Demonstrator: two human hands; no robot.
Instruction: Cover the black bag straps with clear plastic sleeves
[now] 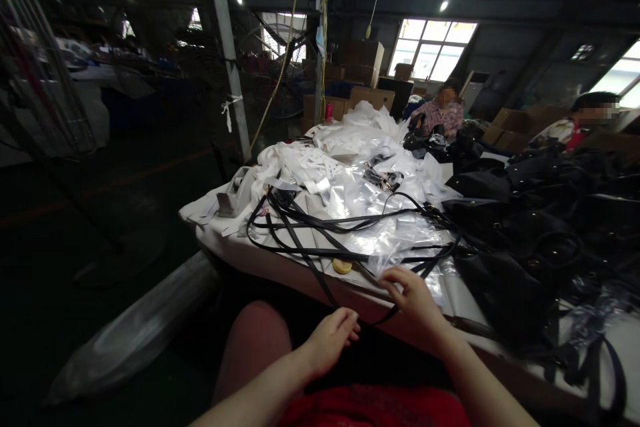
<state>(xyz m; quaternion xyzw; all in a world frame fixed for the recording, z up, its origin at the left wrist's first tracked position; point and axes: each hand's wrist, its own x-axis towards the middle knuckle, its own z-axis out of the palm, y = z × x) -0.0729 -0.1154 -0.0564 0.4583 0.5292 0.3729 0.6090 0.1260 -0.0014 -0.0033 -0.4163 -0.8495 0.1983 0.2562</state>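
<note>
My right hand [413, 297] rests at the near edge of the table [280, 263], fingers curled on a clear plastic bag [400, 247] and the black straps [320, 240] lying across it. My left hand [333, 337] hangs just below the table edge over my lap, fingers bent together around a black strap that loops down from the table. A small yellow round thing [342, 266] lies beside the straps, left of my right hand.
A heap of black bags [540, 227] fills the right of the table; white fabric and plastic bags [340, 160] cover the far part. Two people sit at the far end [443, 113] [580, 123]. A plastic-wrapped roll [145, 330] lies on the floor at left.
</note>
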